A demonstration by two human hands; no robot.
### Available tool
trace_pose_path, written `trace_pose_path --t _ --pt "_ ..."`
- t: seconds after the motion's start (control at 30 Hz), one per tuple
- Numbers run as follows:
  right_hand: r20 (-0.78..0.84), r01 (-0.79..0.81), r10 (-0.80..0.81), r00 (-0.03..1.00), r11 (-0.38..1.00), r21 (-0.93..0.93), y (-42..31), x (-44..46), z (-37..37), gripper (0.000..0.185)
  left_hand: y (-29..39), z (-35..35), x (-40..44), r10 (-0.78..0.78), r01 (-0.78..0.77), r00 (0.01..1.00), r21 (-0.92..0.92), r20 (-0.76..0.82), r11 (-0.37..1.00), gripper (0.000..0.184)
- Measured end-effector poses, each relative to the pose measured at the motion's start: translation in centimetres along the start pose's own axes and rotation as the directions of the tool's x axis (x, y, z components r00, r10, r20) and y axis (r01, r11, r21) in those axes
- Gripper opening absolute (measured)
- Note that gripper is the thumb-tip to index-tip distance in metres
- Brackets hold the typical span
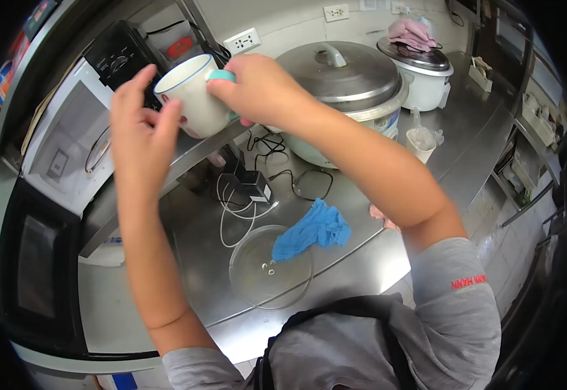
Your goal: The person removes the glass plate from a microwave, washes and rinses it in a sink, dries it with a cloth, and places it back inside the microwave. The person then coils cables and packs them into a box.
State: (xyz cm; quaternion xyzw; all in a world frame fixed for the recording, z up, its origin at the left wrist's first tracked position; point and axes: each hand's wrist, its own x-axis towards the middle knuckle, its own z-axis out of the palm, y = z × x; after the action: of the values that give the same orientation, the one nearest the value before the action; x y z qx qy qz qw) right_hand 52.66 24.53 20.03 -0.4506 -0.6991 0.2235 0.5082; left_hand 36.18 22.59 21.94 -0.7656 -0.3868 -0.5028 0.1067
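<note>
White mug [199, 107] is gripped by its teal handle [222, 76] in the right hand [257, 88], left hand [138, 127] spread beside it.

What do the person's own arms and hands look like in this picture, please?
The left hand and right hand are bare. The left sleeve and right sleeve are short and grey; the right one carries red lettering near its hem.

Teal mug handle [222, 76] partly out of sight behind right hand [252, 88]
</note>
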Motion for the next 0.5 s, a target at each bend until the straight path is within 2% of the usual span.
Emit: trace_pose_path --t 0.03,0.1,0.13,0.17,0.23,0.27,0.3,0.37,0.4,0.43,0.47,0.5 --pt "-0.012 -0.008 0.008 1.000 1.000 -0.005 0.5 0.7 0.9 0.032 -0.7 0.9 -0.2 -0.018 0.020 0.998 -0.019 0.066 1.000 0.047" --pt "-0.015 -0.027 0.027 1.000 1.000 0.001 1.2 1.8 2.6 0.033 -1.6 2.5 -0.3 -0.032 0.017 0.986 0.093 0.163 0.995 0.050" --pt "-0.009 -0.044 0.044 0.999 0.999 0.012 1.6 2.3 3.2 0.033 -2.5 3.3 -0.1 0.026 -0.060 0.986 0.205 0.164 0.977 0.047" --pt "-0.010 -0.067 0.067 0.998 0.998 0.020 2.0 2.6 3.3 0.033 -3.4 3.9 -0.2 0.053 -0.089 0.987 0.247 0.151 0.965 0.046" --pt "0.018 -0.008 0.007 1.000 0.997 0.076 2.8 2.0 3.0 0.035 -5.0 5.4 0.5 0.122 -0.160 0.983 0.310 0.138 0.937 0.043" --pt "-0.068 0.126 -0.126 0.990 0.992 -0.008 4.5 2.1 3.2 0.036 -5.2 6.0 0.7 0.094 -0.129 0.987 0.297 0.129 0.946 0.041" --pt "-0.216 0.264 -0.274 0.937 0.962 -0.077 5.3 0.9 2.5 0.037 -5.2 6.3 0.7 0.064 -0.097 0.991 0.290 0.120 0.952 0.040" --pt "-0.378 0.317 -0.367 0.850 0.929 -0.189 6.9 -3.1 -1.2 0.036 -5.2 7.1 1.4 0.001 -0.046 0.992 0.350 0.128 0.935 0.040" --pt "-0.387 0.237 -0.307 0.870 0.947 -0.217 8.9 -4.8 -3.4 0.031 -5.5 7.8 1.8 -0.015 -0.036 0.991 0.363 0.136 0.931 0.040" --pt "-0.459 0.182 -0.297 0.838 0.943 -0.278 11.4 -6.7 -5.9 0.027 -5.9 8.2 2.3 -0.035 -0.020 0.990 0.385 0.135 0.923 0.040" --pt "-0.587 0.054 -0.156 0.795 0.981 -0.188 15.4 -8.6 -7.7 0.027 -7.0 8.9 2.8 -0.020 -0.040 0.991 0.435 0.131 0.900 0.040" --pt "-0.623 -0.186 -0.089 0.777 0.913 -0.362 19.4 -10.6 -10.2 0.031 -8.3 9.6 3.3 -0.013 -0.049 0.992 0.494 0.122 0.868 0.039"
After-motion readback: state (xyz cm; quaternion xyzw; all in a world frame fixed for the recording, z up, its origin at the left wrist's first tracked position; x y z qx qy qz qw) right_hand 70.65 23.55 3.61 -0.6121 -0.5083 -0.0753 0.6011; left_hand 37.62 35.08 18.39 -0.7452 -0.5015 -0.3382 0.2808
